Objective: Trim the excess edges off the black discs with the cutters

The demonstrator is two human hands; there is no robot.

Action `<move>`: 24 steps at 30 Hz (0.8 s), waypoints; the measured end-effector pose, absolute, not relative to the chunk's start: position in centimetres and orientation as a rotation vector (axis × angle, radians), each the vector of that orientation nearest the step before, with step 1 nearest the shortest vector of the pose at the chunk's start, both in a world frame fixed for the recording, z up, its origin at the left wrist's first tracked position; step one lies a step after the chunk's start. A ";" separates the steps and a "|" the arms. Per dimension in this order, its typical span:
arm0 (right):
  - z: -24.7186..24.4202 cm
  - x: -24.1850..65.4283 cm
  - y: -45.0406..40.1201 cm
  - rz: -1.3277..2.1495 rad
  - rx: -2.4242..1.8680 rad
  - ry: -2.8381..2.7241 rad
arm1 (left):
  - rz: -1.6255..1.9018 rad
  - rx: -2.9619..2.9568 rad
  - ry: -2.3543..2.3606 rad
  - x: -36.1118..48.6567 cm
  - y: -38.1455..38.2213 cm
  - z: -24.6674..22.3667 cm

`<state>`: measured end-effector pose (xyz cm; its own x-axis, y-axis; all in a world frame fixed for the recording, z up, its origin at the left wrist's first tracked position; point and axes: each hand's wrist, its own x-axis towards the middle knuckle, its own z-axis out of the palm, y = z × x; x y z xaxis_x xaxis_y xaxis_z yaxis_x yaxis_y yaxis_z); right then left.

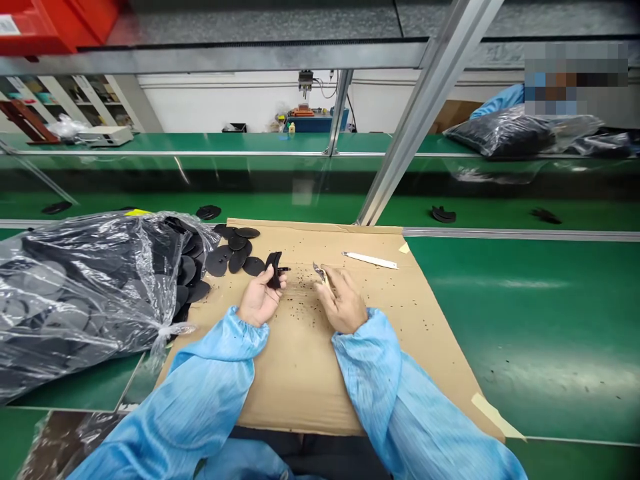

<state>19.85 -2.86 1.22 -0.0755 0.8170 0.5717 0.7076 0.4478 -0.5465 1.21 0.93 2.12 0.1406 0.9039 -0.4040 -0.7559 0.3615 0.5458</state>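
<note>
My left hand (259, 299) holds a flat black round part (273, 267) on edge above a sheet of brown cardboard (300, 360). My right hand (343, 303) grips a small metal cutting tool (319, 271), its tip a little to the right of the part. Small black trimmings are scattered over the cardboard between and around both hands. Both arms wear light blue sleeves.
A clear plastic bag (75, 293) full of black discs lies at the left, with loose black discs (235, 253) spilling from its mouth. A white strip (370, 260) lies on the cardboard's far side. Green conveyor belts, metal frame posts and another bag (515, 133) stand beyond.
</note>
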 end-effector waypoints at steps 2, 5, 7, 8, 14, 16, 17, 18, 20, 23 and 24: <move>1.2 19.5 -3.0 0.113 -1.254 -1.864 | 1.168 0.209 0.738 1.2 0.8 2.2; 1.0 19.1 -3.0 0.048 -1.199 -1.919 | 1.124 0.197 0.720 1.3 0.5 2.4; 0.9 19.0 -2.9 0.007 -1.191 -1.930 | 1.104 0.202 0.715 1.4 0.3 2.5; 0.8 19.0 -2.9 -0.010 -1.195 -1.932 | 1.096 0.207 0.711 1.5 0.1 2.6; 0.7 19.2 -2.6 -0.062 -1.204 -1.943 | 1.061 0.203 0.691 1.7 -0.2 2.7; 0.8 19.2 -2.6 -0.075 -1.218 -1.956 | 1.044 0.187 0.685 1.7 -0.2 2.7; 0.9 19.2 -2.6 -0.081 -1.231 -1.967 | 1.035 0.177 0.682 1.6 -0.1 2.7; 0.9 19.2 -2.6 -0.091 -1.243 -1.979 | 1.025 0.167 0.678 1.6 -0.1 2.6; 1.0 19.2 -2.6 -0.113 -1.251 -2.010 | 1.009 0.151 0.668 1.5 -0.1 2.6; 1.0 19.3 -2.5 -0.136 -1.236 -2.065 | 1.005 0.145 0.658 1.4 -0.1 2.5; 1.0 19.4 -2.5 -0.136 -1.234 -2.079 | 1.005 0.145 0.660 1.4 -0.2 2.5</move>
